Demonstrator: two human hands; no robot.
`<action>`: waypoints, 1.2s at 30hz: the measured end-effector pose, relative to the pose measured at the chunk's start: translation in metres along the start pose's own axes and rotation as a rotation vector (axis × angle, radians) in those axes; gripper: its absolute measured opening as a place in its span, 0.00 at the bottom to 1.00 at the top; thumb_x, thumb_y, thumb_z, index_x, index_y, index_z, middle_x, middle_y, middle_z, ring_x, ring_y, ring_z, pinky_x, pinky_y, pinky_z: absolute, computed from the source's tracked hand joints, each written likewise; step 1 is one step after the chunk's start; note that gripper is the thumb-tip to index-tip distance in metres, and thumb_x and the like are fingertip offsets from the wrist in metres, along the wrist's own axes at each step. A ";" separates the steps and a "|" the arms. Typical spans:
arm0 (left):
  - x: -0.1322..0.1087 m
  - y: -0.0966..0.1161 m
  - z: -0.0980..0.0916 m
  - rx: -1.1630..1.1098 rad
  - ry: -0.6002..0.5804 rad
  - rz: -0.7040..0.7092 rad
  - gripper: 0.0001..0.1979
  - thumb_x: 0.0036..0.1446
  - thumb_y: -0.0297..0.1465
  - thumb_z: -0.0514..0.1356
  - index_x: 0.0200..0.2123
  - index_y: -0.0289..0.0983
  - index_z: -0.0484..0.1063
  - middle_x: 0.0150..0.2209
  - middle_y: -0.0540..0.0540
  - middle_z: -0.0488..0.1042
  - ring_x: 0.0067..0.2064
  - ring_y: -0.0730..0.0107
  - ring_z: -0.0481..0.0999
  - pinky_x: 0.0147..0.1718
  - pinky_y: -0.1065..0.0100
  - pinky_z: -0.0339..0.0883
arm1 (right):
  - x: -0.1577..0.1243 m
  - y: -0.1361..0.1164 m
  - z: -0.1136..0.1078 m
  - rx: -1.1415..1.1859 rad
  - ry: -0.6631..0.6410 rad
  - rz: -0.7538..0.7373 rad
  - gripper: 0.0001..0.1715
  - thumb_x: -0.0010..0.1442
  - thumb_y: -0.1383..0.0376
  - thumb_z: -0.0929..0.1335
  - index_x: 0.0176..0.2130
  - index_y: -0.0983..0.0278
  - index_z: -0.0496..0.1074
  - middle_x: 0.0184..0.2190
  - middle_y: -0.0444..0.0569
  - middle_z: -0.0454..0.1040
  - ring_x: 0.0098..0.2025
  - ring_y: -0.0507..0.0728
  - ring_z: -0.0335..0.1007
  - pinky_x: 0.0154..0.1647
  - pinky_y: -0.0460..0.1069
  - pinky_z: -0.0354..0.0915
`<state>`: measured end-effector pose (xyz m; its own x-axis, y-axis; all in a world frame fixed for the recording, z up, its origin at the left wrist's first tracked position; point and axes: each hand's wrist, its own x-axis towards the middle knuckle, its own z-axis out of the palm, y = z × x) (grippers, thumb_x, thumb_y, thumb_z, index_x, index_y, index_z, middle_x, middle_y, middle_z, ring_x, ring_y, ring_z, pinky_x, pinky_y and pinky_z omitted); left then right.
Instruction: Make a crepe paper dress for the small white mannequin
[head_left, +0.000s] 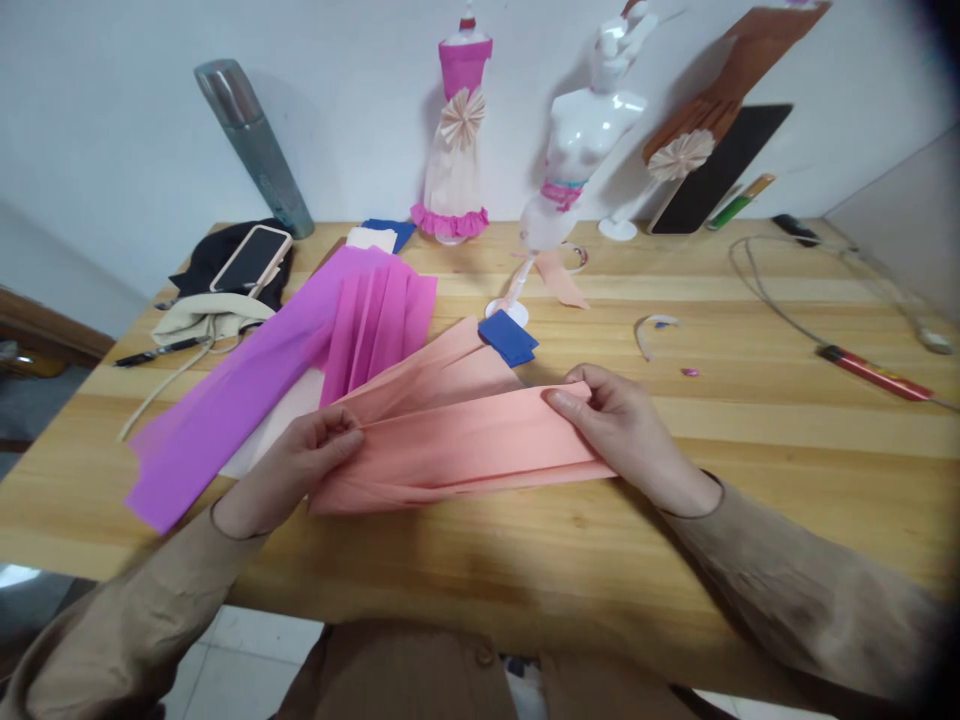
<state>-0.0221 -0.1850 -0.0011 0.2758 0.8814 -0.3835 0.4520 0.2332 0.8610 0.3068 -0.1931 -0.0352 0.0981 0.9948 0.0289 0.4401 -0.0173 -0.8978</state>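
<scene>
A folded length of peach crepe paper point(465, 445) stretches between my two hands above the front of the table. My left hand point(319, 455) pinches its left part between thumb and fingers. At the right end, my right hand point(611, 420) grips the upper corner, thumb on the near side. Behind my left hand lie purple crepe paper point(255, 370) and pleated magenta crepe paper point(382, 320). A small stack of dark blue paper pieces point(510, 338) sits just beyond the peach paper, near the foot of a white mannequin point(592, 130) with a pink and teal band at its waist.
At the back stand a mannequin in a magenta and cream paper dress point(457, 150), a brown paper dress with a cream rosette point(697, 110), a dark tablet point(720, 170) and a flask point(255, 150). A phone point(251, 262) lies left; a red-handled tool with a cord point(874, 372) lies right.
</scene>
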 end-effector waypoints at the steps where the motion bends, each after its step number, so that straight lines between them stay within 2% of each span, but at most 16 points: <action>1: 0.000 0.002 0.001 -0.005 0.023 0.002 0.16 0.55 0.43 0.61 0.35 0.35 0.69 0.27 0.51 0.69 0.27 0.73 0.67 0.24 0.73 0.59 | 0.001 0.002 0.000 -0.013 0.016 -0.008 0.17 0.54 0.53 0.69 0.24 0.61 0.63 0.19 0.39 0.60 0.22 0.50 0.54 0.21 0.45 0.50; 4: 0.003 0.006 0.002 0.060 -0.018 0.053 0.18 0.52 0.42 0.64 0.40 0.34 0.72 0.35 0.47 0.74 0.36 0.67 0.73 0.33 0.68 0.66 | 0.002 0.006 0.000 -0.020 0.063 -0.026 0.17 0.55 0.53 0.69 0.24 0.60 0.63 0.19 0.38 0.58 0.22 0.50 0.53 0.21 0.46 0.51; 7: 0.005 0.007 0.003 0.169 -0.072 0.074 0.16 0.53 0.43 0.62 0.31 0.34 0.72 0.29 0.49 0.72 0.32 0.70 0.70 0.30 0.70 0.63 | 0.002 0.007 -0.002 -0.032 0.099 -0.054 0.17 0.56 0.53 0.69 0.25 0.60 0.63 0.19 0.38 0.58 0.21 0.50 0.53 0.21 0.46 0.51; 10: 0.003 0.010 0.005 0.181 -0.034 0.093 0.16 0.57 0.43 0.59 0.30 0.34 0.71 0.25 0.51 0.70 0.28 0.72 0.67 0.26 0.71 0.61 | 0.001 0.002 -0.005 -0.125 0.060 -0.152 0.14 0.59 0.55 0.68 0.28 0.60 0.67 0.19 0.39 0.62 0.21 0.51 0.57 0.22 0.47 0.55; 13: -0.004 0.020 0.005 0.304 0.108 0.285 0.10 0.59 0.37 0.58 0.37 0.36 0.74 0.31 0.49 0.75 0.33 0.70 0.71 0.31 0.69 0.65 | 0.001 -0.008 -0.011 -0.222 -0.080 -0.316 0.08 0.60 0.58 0.69 0.36 0.60 0.73 0.28 0.46 0.75 0.28 0.56 0.71 0.30 0.50 0.65; 15: -0.008 0.031 0.002 0.411 0.215 0.478 0.07 0.59 0.32 0.59 0.39 0.37 0.74 0.36 0.48 0.77 0.37 0.68 0.74 0.36 0.68 0.67 | 0.005 -0.017 -0.016 -0.251 -0.123 -0.396 0.15 0.59 0.60 0.70 0.46 0.60 0.75 0.38 0.50 0.79 0.37 0.60 0.76 0.38 0.54 0.70; 17: -0.009 0.046 -0.002 0.463 0.279 0.638 0.06 0.57 0.28 0.59 0.38 0.37 0.74 0.39 0.46 0.79 0.41 0.67 0.76 0.39 0.68 0.68 | 0.011 -0.028 -0.022 -0.280 -0.112 -0.445 0.25 0.58 0.59 0.71 0.54 0.59 0.72 0.43 0.52 0.80 0.42 0.63 0.78 0.44 0.57 0.72; 20: -0.003 0.071 -0.004 0.528 0.290 0.771 0.06 0.56 0.25 0.56 0.35 0.37 0.73 0.35 0.47 0.78 0.37 0.69 0.75 0.35 0.69 0.67 | 0.018 -0.051 -0.027 -0.362 -0.104 -0.556 0.30 0.56 0.56 0.72 0.57 0.58 0.70 0.48 0.53 0.79 0.49 0.66 0.76 0.51 0.61 0.70; 23: 0.012 0.094 0.005 0.631 0.219 0.779 0.08 0.53 0.23 0.54 0.32 0.37 0.73 0.28 0.51 0.75 0.29 0.74 0.71 0.28 0.72 0.62 | 0.020 -0.081 -0.020 -0.398 -0.128 -0.692 0.30 0.55 0.55 0.73 0.56 0.57 0.71 0.51 0.52 0.78 0.52 0.67 0.74 0.53 0.61 0.69; 25: 0.024 0.107 0.015 0.618 0.155 0.754 0.08 0.53 0.23 0.54 0.31 0.36 0.73 0.26 0.52 0.73 0.28 0.75 0.69 0.27 0.73 0.59 | 0.021 -0.096 -0.011 -0.371 -0.099 -0.741 0.23 0.57 0.58 0.72 0.52 0.58 0.74 0.46 0.51 0.80 0.47 0.64 0.77 0.46 0.57 0.72; 27: 0.034 0.118 0.022 0.530 0.135 0.739 0.06 0.54 0.26 0.57 0.32 0.35 0.74 0.27 0.51 0.74 0.30 0.74 0.70 0.28 0.73 0.60 | 0.023 -0.104 -0.003 -0.340 -0.069 -0.720 0.12 0.59 0.64 0.68 0.43 0.57 0.77 0.38 0.47 0.82 0.38 0.59 0.78 0.39 0.53 0.71; 28: 0.037 0.123 0.024 0.481 0.145 0.729 0.06 0.55 0.28 0.58 0.35 0.34 0.74 0.29 0.50 0.75 0.31 0.73 0.71 0.29 0.72 0.62 | 0.025 -0.105 -0.001 -0.322 -0.048 -0.688 0.10 0.59 0.67 0.67 0.39 0.57 0.78 0.34 0.46 0.81 0.35 0.58 0.77 0.37 0.51 0.71; 30: 0.042 0.130 0.023 0.421 0.185 0.692 0.14 0.55 0.34 0.61 0.44 0.34 0.73 0.35 0.48 0.75 0.35 0.70 0.72 0.32 0.71 0.64 | 0.030 -0.102 -0.001 -0.282 0.019 -0.625 0.11 0.58 0.71 0.66 0.32 0.59 0.77 0.30 0.45 0.80 0.31 0.56 0.75 0.33 0.50 0.69; 32: 0.044 0.135 0.018 0.440 0.179 0.627 0.24 0.53 0.40 0.64 0.50 0.34 0.70 0.37 0.48 0.74 0.36 0.68 0.72 0.33 0.69 0.65 | 0.035 -0.096 -0.005 -0.219 0.103 -0.579 0.09 0.57 0.71 0.66 0.31 0.60 0.76 0.28 0.45 0.79 0.30 0.56 0.74 0.32 0.50 0.68; 34: 0.044 0.137 0.013 0.497 0.115 0.558 0.22 0.51 0.43 0.64 0.45 0.35 0.72 0.32 0.50 0.71 0.33 0.69 0.70 0.30 0.70 0.62 | 0.038 -0.090 -0.010 -0.143 0.178 -0.546 0.08 0.56 0.70 0.67 0.32 0.60 0.77 0.29 0.45 0.79 0.30 0.56 0.74 0.32 0.49 0.68; 36: 0.044 0.137 0.009 0.494 0.032 0.537 0.15 0.50 0.42 0.64 0.31 0.35 0.70 0.26 0.53 0.65 0.28 0.73 0.64 0.25 0.71 0.57 | 0.040 -0.086 -0.012 -0.087 0.233 -0.515 0.08 0.56 0.70 0.67 0.33 0.60 0.76 0.31 0.46 0.80 0.31 0.56 0.75 0.32 0.49 0.69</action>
<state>0.0598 -0.1182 0.0973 0.5458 0.8354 0.0652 0.5936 -0.4404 0.6735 0.2834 -0.1534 0.0487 0.0413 0.8290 0.5578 0.5537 0.4457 -0.7034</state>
